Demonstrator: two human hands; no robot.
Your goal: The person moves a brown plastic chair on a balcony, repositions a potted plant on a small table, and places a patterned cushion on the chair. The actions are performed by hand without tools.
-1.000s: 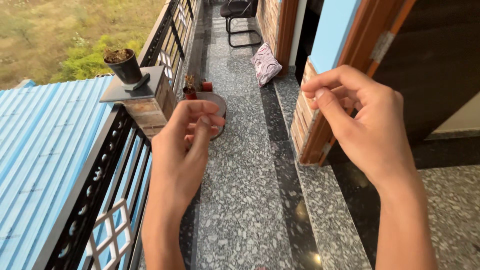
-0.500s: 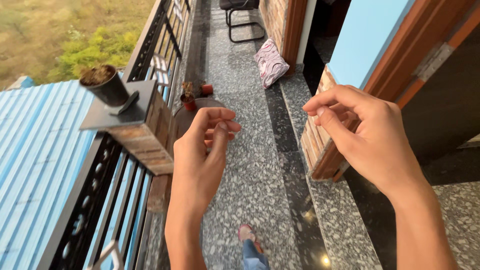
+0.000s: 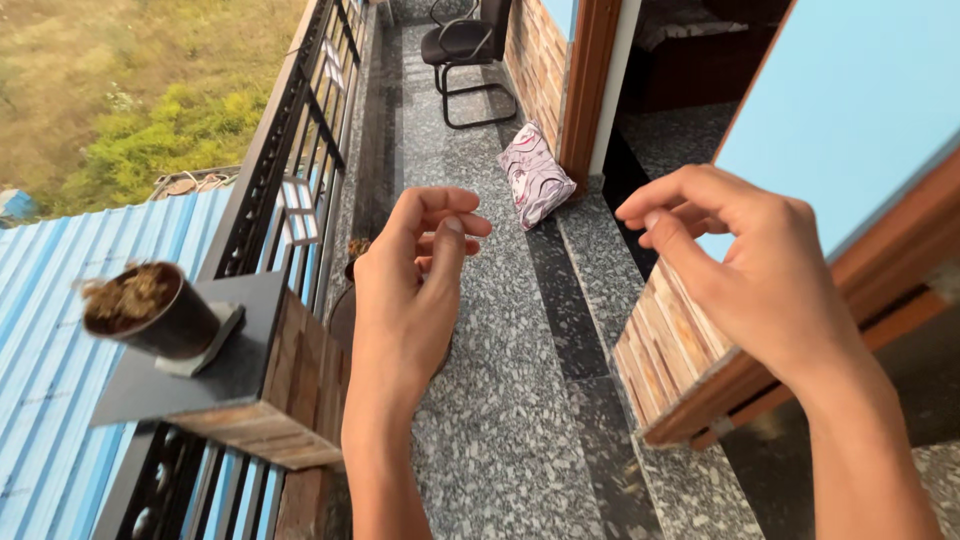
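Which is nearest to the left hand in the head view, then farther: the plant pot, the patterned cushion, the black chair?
1. Plant pot, left of the left hand, on the railing pillar.
2. Patterned cushion, ahead by the doorway.
3. Black chair, far down the balcony.

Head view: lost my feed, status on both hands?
Left hand raised, fingers curled, empty. Right hand raised, fingertips pinched, nothing seen held. Potted plant on railing pillar, untouched.

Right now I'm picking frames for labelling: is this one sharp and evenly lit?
Head view: warm, soft daylight, no hard shadows or glare. The left hand and right hand are fairly sharp. The black flower pot on the railing pillar is smeared by motion blur. Wide-angle lens bends the railing and door frame.
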